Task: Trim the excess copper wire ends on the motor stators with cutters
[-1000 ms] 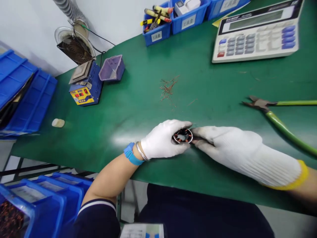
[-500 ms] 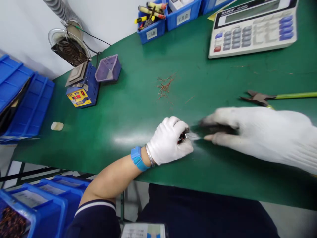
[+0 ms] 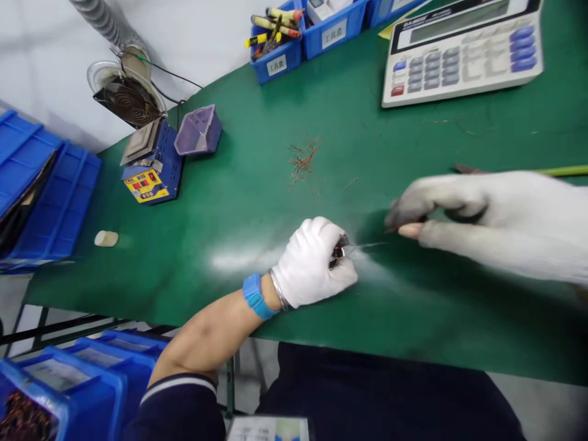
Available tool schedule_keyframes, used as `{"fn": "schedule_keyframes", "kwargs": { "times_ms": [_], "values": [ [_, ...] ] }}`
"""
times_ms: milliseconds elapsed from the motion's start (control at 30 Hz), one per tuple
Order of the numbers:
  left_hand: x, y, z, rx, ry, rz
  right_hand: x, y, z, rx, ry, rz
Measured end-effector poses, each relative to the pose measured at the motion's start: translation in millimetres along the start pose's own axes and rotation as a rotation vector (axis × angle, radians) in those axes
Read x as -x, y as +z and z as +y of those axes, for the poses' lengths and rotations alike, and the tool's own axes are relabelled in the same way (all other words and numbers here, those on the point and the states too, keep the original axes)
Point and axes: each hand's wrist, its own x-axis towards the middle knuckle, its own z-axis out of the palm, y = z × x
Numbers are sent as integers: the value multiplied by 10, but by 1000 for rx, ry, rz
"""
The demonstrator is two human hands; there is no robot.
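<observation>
My left hand [image 3: 316, 260], in a white glove, rests on the green table, its fingers curled round a small dark part [image 3: 339, 251] with shiny and reddish bits. Most of that part is hidden by the glove. From its open side a fine pale wire [image 3: 367, 245] runs to the right. My right hand [image 3: 441, 220], in a white glove with grimy fingertips and a bare thumb tip, is to the right, thumb and fingers brought together. Motion blurs it; I cannot make out what is in the pinch. Something dark shows inside its curled fingers. Cutting pliers [image 3: 565, 171] lie partly behind it.
Copper wire snippets [image 3: 303, 160] lie mid-table. A large calculator [image 3: 459, 58] and blue boxes [image 3: 277, 64] of tools stand at the back. On the left are a blue device [image 3: 154, 168], a purple tray [image 3: 199, 131], a pale cylinder [image 3: 106, 239] and blue crates [image 3: 59, 196].
My right hand has moved up and to the right, away from my left hand, and now covers more of the pliers. My left hand keeps its hold on the dark part.
</observation>
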Motion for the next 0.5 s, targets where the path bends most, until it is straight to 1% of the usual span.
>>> {"fn": "schedule_keyframes", "kwargs": {
  "times_ms": [33,67,100,133,200,233,267,367,433,500],
  "values": [
    [-2,-2,2,-1,-6,-5,-6,7,-36,10,52,79],
    [-3,-1,4,-4,-10,-9,-11,43,-94,23,102,111],
    [-4,1,5,-9,-7,-11,-14,101,-168,33,137,86],
    [-4,5,5,-16,-3,-6,-16,174,-248,44,161,15],
    [-4,16,6,-34,2,13,-17,329,-391,36,174,-202],
    [-3,21,6,-43,-3,28,-16,393,-440,16,172,-288],
    [-2,25,7,-49,-11,37,-14,440,-468,-4,174,-337],
    [1,23,13,-45,-17,29,-9,470,-440,-74,226,-370],
    [0,14,18,-30,-5,16,-13,427,-381,-100,283,-380],
    [-4,6,18,-20,-2,6,-27,380,-346,-97,307,-402]
  ]
}}
